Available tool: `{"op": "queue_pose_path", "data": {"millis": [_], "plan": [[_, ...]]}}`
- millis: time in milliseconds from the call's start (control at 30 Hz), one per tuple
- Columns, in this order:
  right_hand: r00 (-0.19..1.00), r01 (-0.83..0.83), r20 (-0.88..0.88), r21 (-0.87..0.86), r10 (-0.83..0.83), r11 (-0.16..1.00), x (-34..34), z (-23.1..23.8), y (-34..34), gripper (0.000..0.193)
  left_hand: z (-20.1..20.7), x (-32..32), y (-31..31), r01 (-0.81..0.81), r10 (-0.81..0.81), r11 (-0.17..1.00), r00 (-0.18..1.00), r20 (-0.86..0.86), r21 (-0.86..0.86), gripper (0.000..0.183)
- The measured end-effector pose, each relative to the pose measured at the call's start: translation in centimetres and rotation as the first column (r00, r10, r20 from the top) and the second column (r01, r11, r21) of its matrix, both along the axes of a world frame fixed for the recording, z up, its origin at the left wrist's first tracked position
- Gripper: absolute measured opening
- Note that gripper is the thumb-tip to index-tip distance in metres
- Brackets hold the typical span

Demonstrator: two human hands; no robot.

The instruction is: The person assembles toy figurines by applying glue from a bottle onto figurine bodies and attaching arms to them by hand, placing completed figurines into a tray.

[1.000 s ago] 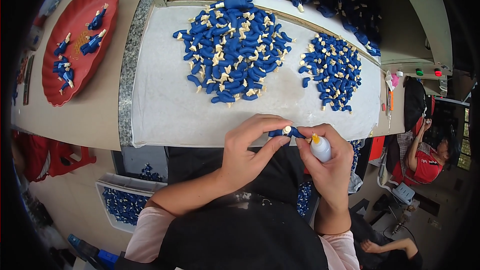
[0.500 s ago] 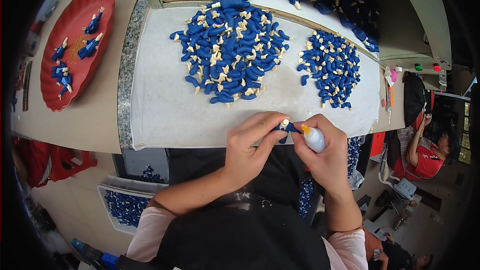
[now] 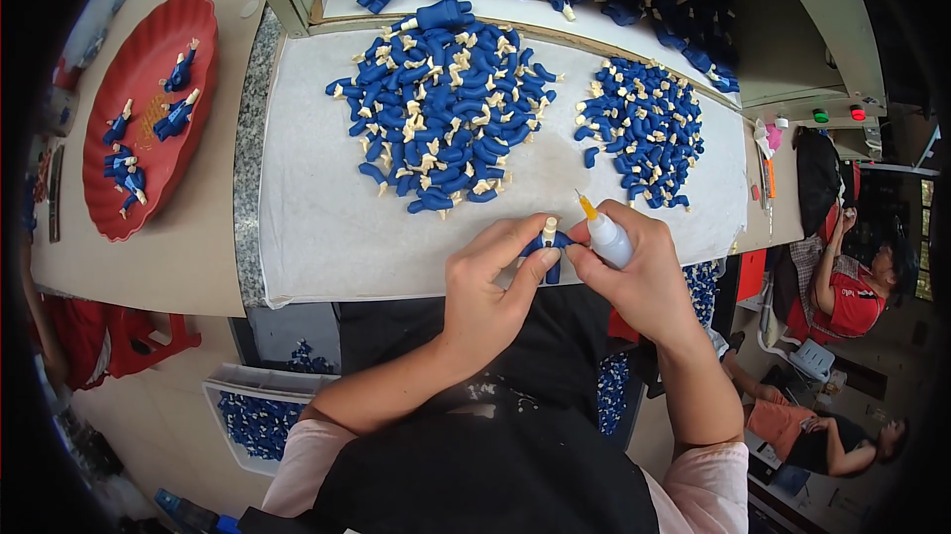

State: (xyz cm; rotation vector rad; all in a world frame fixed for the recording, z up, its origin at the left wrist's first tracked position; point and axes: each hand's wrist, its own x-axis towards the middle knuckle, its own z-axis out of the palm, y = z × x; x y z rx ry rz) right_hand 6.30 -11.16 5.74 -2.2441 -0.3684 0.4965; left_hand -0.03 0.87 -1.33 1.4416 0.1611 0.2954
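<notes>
Over the near edge of the white-covered worktop [image 3: 317, 177], my left hand [image 3: 485, 276] pinches a small blue doll figure [image 3: 552, 272] with a cream neck peg pointing up. A squeeze bottle of glue [image 3: 611, 247], white with a yellow needle tip, lies in the grip of my right hand [image 3: 644, 271]. Its needle points up and left, apart from the figure. The right thumb and fingertip also touch the figure's right side. Beyond my hands lie a big pile of blue doll arms [image 3: 446, 128] with cream hands and a smaller pile of similar pieces [image 3: 644, 128].
At left a red scalloped dish [image 3: 99, 207] holds several blue figures. A shelf [image 3: 475, 21] full of blue bodies stands behind the piles. Below the table is a white bin [image 3: 223, 435] of blue parts. Two people [image 3: 852, 301] sit at the right.
The bottle's needle has swung away from the figure and now points up. The figure has turned more upright in my left fingers. The whole view has shifted slightly.
</notes>
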Motion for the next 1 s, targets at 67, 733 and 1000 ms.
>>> {"op": "queue_pose_path", "data": {"millis": [67,733,1000], "plan": [[0.995,0.012,-0.104,0.011,-0.011,1.000,0.2,0.2,0.1,0.011,0.1,0.0,0.1,-0.002,0.002,1.000,1.000,0.003,0.010,0.022],[0.980,-0.034,0.196,0.060,0.021,0.998,-1.6,-0.8,0.2,0.011,-0.1,-0.5,0.3,0.012,-0.016,0.998,0.999,0.049,0.062,0.022],[0.980,-0.018,0.198,0.069,0.004,0.997,-0.8,-0.9,0.0,0.011,0.3,0.5,0.0,-0.006,0.001,0.997,0.999,0.055,0.081,0.021]]}}
